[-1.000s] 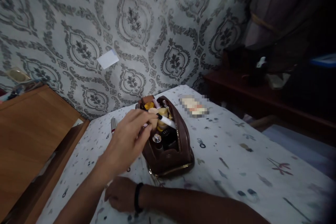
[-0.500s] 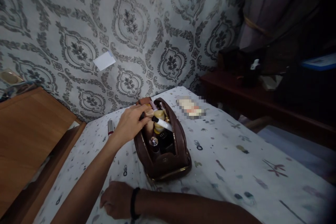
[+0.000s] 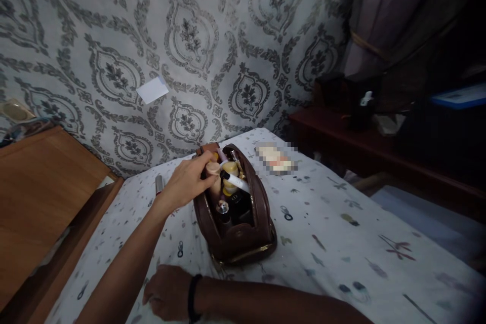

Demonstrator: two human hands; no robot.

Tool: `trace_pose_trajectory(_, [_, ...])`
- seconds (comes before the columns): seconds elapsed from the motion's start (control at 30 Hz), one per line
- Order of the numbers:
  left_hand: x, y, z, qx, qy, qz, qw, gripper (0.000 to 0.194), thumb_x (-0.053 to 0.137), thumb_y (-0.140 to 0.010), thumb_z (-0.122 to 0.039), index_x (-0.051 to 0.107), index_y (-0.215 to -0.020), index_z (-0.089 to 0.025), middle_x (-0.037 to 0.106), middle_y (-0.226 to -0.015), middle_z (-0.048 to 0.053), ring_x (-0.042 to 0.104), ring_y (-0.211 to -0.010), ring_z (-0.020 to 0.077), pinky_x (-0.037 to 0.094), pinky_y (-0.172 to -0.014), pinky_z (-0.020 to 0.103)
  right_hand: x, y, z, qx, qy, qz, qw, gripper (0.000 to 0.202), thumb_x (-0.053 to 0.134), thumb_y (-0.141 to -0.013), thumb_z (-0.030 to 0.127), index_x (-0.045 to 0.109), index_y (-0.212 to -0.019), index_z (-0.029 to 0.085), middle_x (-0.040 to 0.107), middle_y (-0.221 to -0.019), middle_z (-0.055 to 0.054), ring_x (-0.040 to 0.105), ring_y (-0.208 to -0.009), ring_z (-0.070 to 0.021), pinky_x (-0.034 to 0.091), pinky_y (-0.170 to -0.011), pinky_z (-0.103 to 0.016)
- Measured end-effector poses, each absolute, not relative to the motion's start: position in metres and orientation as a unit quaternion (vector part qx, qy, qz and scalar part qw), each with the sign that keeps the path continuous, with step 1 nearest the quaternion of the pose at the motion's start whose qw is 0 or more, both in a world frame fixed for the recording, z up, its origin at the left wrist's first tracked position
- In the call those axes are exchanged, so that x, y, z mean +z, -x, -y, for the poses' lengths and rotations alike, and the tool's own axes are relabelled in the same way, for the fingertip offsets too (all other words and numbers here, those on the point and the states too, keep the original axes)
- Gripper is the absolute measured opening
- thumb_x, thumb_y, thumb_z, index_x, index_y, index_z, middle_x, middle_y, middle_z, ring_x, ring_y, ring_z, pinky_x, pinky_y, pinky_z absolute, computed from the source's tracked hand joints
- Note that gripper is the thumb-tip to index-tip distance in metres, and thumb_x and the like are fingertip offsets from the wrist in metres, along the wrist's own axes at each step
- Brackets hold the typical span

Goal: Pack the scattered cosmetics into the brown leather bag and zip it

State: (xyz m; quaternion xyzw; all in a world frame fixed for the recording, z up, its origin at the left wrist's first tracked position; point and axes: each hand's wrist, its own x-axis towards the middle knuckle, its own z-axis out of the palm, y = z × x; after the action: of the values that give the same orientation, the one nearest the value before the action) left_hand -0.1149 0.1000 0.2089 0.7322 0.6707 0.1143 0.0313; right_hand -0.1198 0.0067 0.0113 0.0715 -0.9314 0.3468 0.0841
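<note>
A brown zippered bag stands unzipped on the patterned bed sheet. Inside it are a bottle with a beige top, a yellowish bottle, a white tube with a black cap, a black box and a clear round-capped bottle. My left hand reaches over the bag's left rim, thumb and fingers apart beside the beige-topped bottle. Curled on the sheet in front of the bag, my right hand shows nothing in it. A silver tube lies left of the bag.
A pixelated flat object lies beyond the bag to the right. Wooden furniture borders the bed on the left. On the right is a dark red table with objects on it. Patterned wallpaper rises behind, bearing a white card.
The black item between my left thumb and fingers no longer shows there, and the beige-topped bottle is more visible. My right hand stays in place. The view has shifted slightly.
</note>
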Motion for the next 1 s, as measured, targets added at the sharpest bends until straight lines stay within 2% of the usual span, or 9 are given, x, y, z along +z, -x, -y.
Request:
trace_pose_trajectory(0.23, [0.2085,0.1213,-0.1006,0.127,-0.745,-0.652,0.052,0.011,0.051,-0.085,-0.03,0.052,-0.094,-0.024,0.062,-0.081,-0.002,0.056,-0.075,0.0192,0.038,-0.067,0.029,0.0069,0.1243,-0.005,0.327,-0.09,0.936,0.095,0.028,0.052,-0.088,0.016,0.072,-0.107,0.013,0.076,-0.113,-0.007,0.068,-0.106,-0.02,0.043,-0.101,-0.025])
trace_pose_trajectory(0.37, [0.2087,0.1244,-0.101,0.136,-0.749,-0.645,0.065,0.009,0.051,-0.085,-0.03,0.05,-0.092,-0.024,0.06,-0.08,-0.002,0.055,-0.075,0.0188,0.039,-0.069,0.029,0.009,0.1219,-0.0065,0.325,-0.091,0.935,0.104,0.026,0.053,-0.087,0.018,0.072,-0.104,0.016,0.076,-0.111,-0.005,0.069,-0.103,-0.0192,0.045,-0.098,-0.026])
trace_pose_trajectory(0.6, [0.2083,0.1249,-0.1005,0.125,-0.753,-0.643,0.061,0.016,0.052,-0.085,-0.029,0.053,-0.1,-0.024,0.06,-0.081,-0.002,0.053,-0.071,0.0174,0.034,-0.063,0.028,0.0136,0.12,-0.0075,0.326,-0.096,0.935,0.099,0.027,0.054,-0.087,0.015,0.072,-0.106,0.013,0.076,-0.112,-0.008,0.069,-0.104,-0.0191,0.044,-0.1,-0.026])
trace_pose_trajectory(0.93, [0.2038,0.1195,-0.1002,0.118,-0.752,-0.648,0.028,0.02,0.054,-0.087,-0.024,0.056,-0.107,-0.024,0.063,-0.081,-0.002,0.058,-0.074,0.0189,0.04,-0.068,0.031,0.0154,0.1181,-0.0063,0.336,-0.092,0.932,0.096,0.027,0.051,-0.09,0.013,0.071,-0.106,0.012,0.075,-0.112,-0.008,0.068,-0.105,-0.0182,0.041,-0.103,-0.027])
trace_pose_trajectory(1.0, [0.2036,0.1219,-0.0993,0.135,-0.761,-0.633,0.046,0.023,0.055,-0.087,-0.024,0.057,-0.11,-0.024,0.066,-0.089,0.0,0.061,-0.081,0.0197,0.044,-0.073,0.032,0.0147,0.1182,-0.0065,0.338,-0.092,0.932,0.092,0.027,0.051,-0.09,0.012,0.072,-0.106,0.01,0.075,-0.113,-0.009,0.067,-0.107,-0.0182,0.038,-0.106,-0.027])
